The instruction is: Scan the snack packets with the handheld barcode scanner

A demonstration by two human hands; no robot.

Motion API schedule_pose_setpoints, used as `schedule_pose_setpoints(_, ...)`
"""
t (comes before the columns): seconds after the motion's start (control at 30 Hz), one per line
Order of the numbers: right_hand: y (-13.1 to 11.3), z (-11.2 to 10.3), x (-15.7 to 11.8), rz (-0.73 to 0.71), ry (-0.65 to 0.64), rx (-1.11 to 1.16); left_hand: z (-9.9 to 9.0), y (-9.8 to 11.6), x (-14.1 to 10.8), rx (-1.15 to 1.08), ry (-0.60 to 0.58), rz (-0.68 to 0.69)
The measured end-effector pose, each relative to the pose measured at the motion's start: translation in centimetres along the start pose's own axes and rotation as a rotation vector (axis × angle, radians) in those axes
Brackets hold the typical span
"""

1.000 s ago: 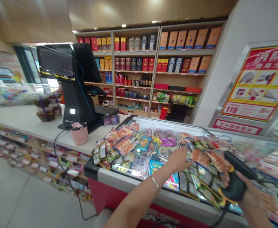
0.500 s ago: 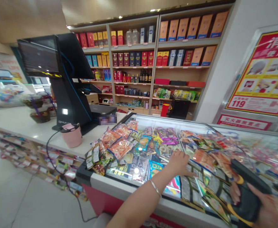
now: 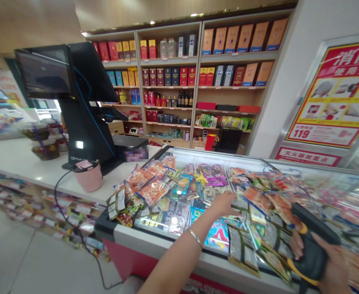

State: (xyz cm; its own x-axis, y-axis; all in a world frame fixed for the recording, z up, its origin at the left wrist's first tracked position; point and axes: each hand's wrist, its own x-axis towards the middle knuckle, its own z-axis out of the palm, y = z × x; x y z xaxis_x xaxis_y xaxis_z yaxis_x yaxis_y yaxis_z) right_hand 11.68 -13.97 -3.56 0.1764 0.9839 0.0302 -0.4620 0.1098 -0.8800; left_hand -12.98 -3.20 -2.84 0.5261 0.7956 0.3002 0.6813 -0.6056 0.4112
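My left hand [image 3: 224,205], with a silver bangle at the wrist, reaches over packets spread on the glass top of a freezer chest [image 3: 142,237]. Its fingers look apart, near a dark green and grey packet [image 3: 243,207]; some fingertips are hidden. In my right hand [image 3: 333,261] is a black and yellow barcode scanner [image 3: 313,241], tilted over the packets. Below my left hand lie a blue and pink packet [image 3: 218,237] and a grey-windowed packet [image 3: 243,249] overhanging the front edge. Clear packs of orange-brown food [image 3: 153,190] are piled at the left.
A black checkout terminal [image 3: 89,102] stands on the white counter [image 3: 50,175], with a pink cup-shaped holder [image 3: 88,175] in front. Its cable [image 3: 72,222] hangs to the floor. Shelves of boxes [image 3: 170,76] line the back. A red and white poster [image 3: 335,94] hangs at the right.
My left hand has drawn slightly left, its fingers closer together. The grey-windowed packet below it now sticks out farther over the front edge. The scanner stays in my right hand; the view has shifted slightly.
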Motion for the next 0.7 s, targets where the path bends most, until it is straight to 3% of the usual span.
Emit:
schedule_pose_setpoints(0.2,-0.3,0.2,0.4,-0.035,-0.013,0.032,-0.8,-0.7,0.1,-0.269,0.254,-0.129)
schedule_pose_setpoints(0.37,-1.6,2.8,2.5,-0.096,-0.08,0.052,-0.3,-1.0,0.3,-0.458,0.524,-0.263)
schedule_pose_setpoints(0.53,-1.0,6.0,4.9,-0.141,-0.271,0.081,0.2,-1.1,0.2,-0.559,0.603,-0.259)
schedule_pose_setpoints(0.7,1.1,6.1,5.3,-0.017,-0.408,0.043,-0.8,-0.7,0.0,-0.643,0.717,-0.319)
